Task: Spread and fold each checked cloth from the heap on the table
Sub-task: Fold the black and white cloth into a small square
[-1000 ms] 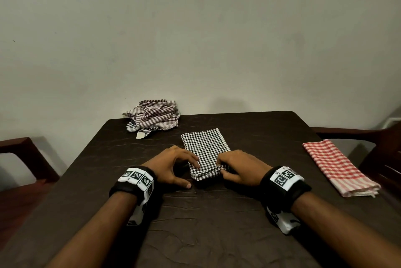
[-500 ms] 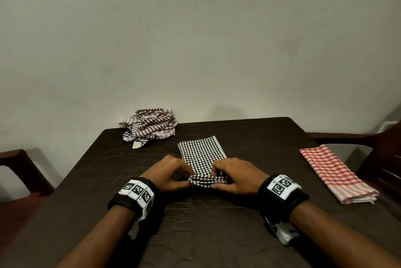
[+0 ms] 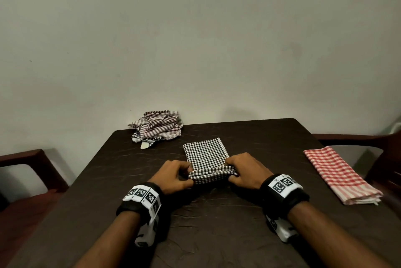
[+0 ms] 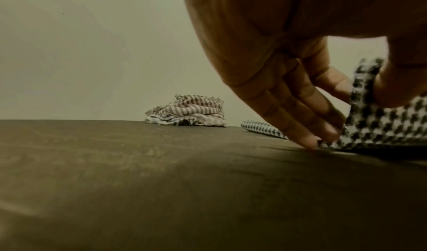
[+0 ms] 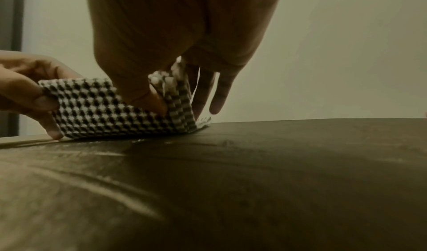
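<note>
Both forearms reach forward, side by side and low over the table [image 3: 217, 235]; each wrist carries a black band with white coded markers. Left hand [image 3: 173, 175]: thumb and curled fingers [image 4: 307, 112] pinch the near left corner of the black-and-white checked cloth [image 3: 206, 157]; fingertips reach down to the table. Right hand [image 3: 245, 171]: thumb and fingers [image 5: 217, 94] pinch the near right corner, lifted slightly; knuckles arched upward.

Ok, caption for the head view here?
Both hands, left hand and right hand, pinch the near edge of the black-and-white checked cloth, lifting it from the table.
</note>
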